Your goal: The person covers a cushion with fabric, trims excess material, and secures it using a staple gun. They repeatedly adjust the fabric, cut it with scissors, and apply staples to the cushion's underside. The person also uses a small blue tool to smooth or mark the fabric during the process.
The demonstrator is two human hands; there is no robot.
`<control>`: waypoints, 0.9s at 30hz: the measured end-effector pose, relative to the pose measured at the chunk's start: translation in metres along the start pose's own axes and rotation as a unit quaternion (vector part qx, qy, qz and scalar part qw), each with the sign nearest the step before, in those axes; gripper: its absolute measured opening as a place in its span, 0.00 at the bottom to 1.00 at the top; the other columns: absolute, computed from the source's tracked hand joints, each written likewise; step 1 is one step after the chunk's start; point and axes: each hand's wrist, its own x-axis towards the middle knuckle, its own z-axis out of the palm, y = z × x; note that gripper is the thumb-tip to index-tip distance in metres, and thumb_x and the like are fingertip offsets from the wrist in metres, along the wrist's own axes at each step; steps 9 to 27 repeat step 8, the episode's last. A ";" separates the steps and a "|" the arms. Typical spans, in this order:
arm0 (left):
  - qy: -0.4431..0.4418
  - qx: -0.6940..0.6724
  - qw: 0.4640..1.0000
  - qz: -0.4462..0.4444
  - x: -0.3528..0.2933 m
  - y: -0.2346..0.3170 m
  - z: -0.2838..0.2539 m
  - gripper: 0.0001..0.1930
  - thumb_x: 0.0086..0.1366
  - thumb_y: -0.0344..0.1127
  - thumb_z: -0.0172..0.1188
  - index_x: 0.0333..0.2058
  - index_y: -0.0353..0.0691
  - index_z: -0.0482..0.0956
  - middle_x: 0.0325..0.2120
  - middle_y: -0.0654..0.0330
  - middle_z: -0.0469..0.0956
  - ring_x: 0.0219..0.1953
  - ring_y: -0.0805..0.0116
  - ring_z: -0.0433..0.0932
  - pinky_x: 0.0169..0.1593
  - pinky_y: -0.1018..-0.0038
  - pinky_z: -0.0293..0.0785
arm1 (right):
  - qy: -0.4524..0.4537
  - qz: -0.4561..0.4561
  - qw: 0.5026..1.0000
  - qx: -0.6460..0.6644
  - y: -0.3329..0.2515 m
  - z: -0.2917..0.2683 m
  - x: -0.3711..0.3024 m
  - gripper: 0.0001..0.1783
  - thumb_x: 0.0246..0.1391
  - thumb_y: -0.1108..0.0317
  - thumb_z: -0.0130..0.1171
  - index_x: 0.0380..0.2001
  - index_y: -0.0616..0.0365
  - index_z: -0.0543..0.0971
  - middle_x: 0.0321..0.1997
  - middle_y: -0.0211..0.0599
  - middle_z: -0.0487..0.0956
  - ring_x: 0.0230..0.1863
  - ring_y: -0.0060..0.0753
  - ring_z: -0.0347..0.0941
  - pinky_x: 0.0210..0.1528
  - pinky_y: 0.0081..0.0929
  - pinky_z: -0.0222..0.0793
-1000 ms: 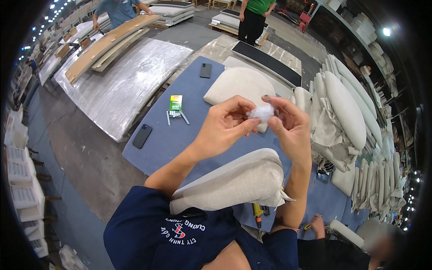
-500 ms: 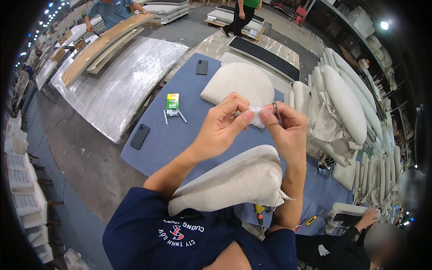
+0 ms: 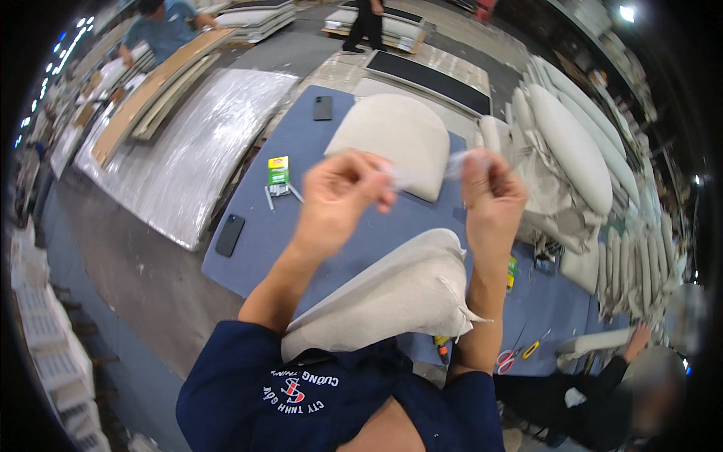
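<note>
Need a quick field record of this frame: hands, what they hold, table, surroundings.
left hand: raised, fingers pinched on one end of a thin clear film strip
right hand: raised, pinching the other end
strip: stretched between both hands, blurred
lap: beige cushion cover between the forearms
table: blue top; beige seat pad, two phones, green-yellow box, scissors
right side: stacked beige cushions
others: a person low at right
</note>
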 end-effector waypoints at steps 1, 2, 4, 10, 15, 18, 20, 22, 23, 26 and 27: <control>0.000 -0.023 0.999 0.025 0.000 0.002 -0.013 0.02 0.70 0.25 0.60 0.36 0.32 0.78 0.40 0.52 0.79 0.33 0.71 0.80 0.35 0.74 0.80 | 0.073 0.003 0.995 0.062 0.004 -0.012 0.001 0.11 0.63 0.68 0.67 0.42 0.65 0.83 0.33 0.25 0.78 0.31 0.11 0.67 0.28 0.12 0.58; 0.009 0.016 0.999 0.034 0.001 0.013 -0.019 0.01 0.71 0.24 0.59 0.39 0.34 0.77 0.39 0.52 0.79 0.33 0.70 0.80 0.35 0.75 0.80 | 0.098 -0.016 0.992 0.076 0.004 -0.026 -0.001 0.11 0.63 0.67 0.67 0.41 0.65 0.83 0.33 0.26 0.78 0.30 0.11 0.65 0.27 0.12 0.57; 0.017 0.072 0.996 0.039 -0.001 0.039 -0.020 0.06 0.71 0.22 0.56 0.44 0.37 0.74 0.39 0.50 0.77 0.31 0.69 0.79 0.34 0.76 0.78 | 0.146 -0.043 0.983 0.106 0.008 -0.049 -0.016 0.11 0.64 0.65 0.66 0.41 0.64 0.83 0.34 0.28 0.77 0.29 0.10 0.63 0.27 0.12 0.54; -0.162 0.274 0.946 0.066 -0.019 0.059 -0.056 0.18 0.72 0.25 0.56 0.57 0.43 0.64 0.44 0.46 0.75 0.35 0.64 0.79 0.39 0.67 0.80 | 0.008 -0.058 0.993 0.105 0.034 -0.073 -0.079 0.15 0.65 0.59 0.65 0.43 0.61 0.83 0.46 0.35 0.75 0.32 0.17 0.65 0.28 0.16 0.59; -0.162 0.274 0.946 0.066 -0.019 0.059 -0.056 0.18 0.72 0.25 0.56 0.57 0.43 0.64 0.44 0.46 0.75 0.35 0.64 0.79 0.39 0.67 0.80 | 0.008 -0.058 0.993 0.105 0.034 -0.073 -0.079 0.15 0.65 0.59 0.65 0.43 0.61 0.83 0.46 0.35 0.75 0.32 0.17 0.65 0.28 0.16 0.59; -0.162 0.274 0.946 0.066 -0.019 0.059 -0.056 0.18 0.72 0.25 0.56 0.57 0.43 0.64 0.44 0.46 0.75 0.35 0.64 0.79 0.39 0.67 0.80 | 0.008 -0.058 0.993 0.105 0.034 -0.073 -0.079 0.15 0.65 0.59 0.65 0.43 0.61 0.83 0.46 0.35 0.75 0.32 0.17 0.65 0.28 0.16 0.59; -0.162 0.274 0.946 0.066 -0.019 0.059 -0.056 0.18 0.72 0.25 0.56 0.57 0.43 0.64 0.44 0.46 0.75 0.35 0.64 0.79 0.39 0.67 0.80 | 0.008 -0.058 0.993 0.105 0.034 -0.073 -0.079 0.15 0.65 0.59 0.65 0.43 0.61 0.83 0.46 0.35 0.75 0.32 0.17 0.65 0.28 0.16 0.59; -0.162 0.274 0.946 0.066 -0.019 0.059 -0.056 0.18 0.72 0.25 0.56 0.57 0.43 0.64 0.44 0.46 0.75 0.35 0.64 0.79 0.39 0.67 0.80 | 0.008 -0.058 0.993 0.105 0.034 -0.073 -0.079 0.15 0.65 0.59 0.65 0.43 0.61 0.83 0.46 0.35 0.75 0.32 0.17 0.65 0.28 0.16 0.59; -0.162 0.274 0.946 0.066 -0.019 0.059 -0.056 0.18 0.72 0.25 0.56 0.57 0.43 0.64 0.44 0.46 0.75 0.35 0.64 0.79 0.39 0.67 0.80 | 0.008 -0.058 0.993 0.105 0.034 -0.073 -0.079 0.15 0.65 0.59 0.65 0.43 0.61 0.83 0.46 0.35 0.75 0.32 0.17 0.65 0.28 0.16 0.59; -0.162 0.274 0.946 0.066 -0.019 0.059 -0.056 0.18 0.72 0.25 0.56 0.57 0.43 0.64 0.44 0.46 0.75 0.35 0.64 0.79 0.39 0.67 0.80 | 0.008 -0.058 0.993 0.105 0.034 -0.073 -0.079 0.15 0.65 0.59 0.65 0.43 0.61 0.83 0.46 0.35 0.75 0.32 0.17 0.65 0.28 0.16 0.59; -0.162 0.274 0.946 0.066 -0.019 0.059 -0.056 0.18 0.72 0.25 0.56 0.57 0.43 0.64 0.44 0.46 0.75 0.35 0.64 0.79 0.39 0.67 0.80 | 0.008 -0.058 0.993 0.105 0.034 -0.073 -0.079 0.15 0.65 0.59 0.65 0.43 0.61 0.83 0.46 0.35 0.75 0.32 0.17 0.65 0.28 0.16 0.59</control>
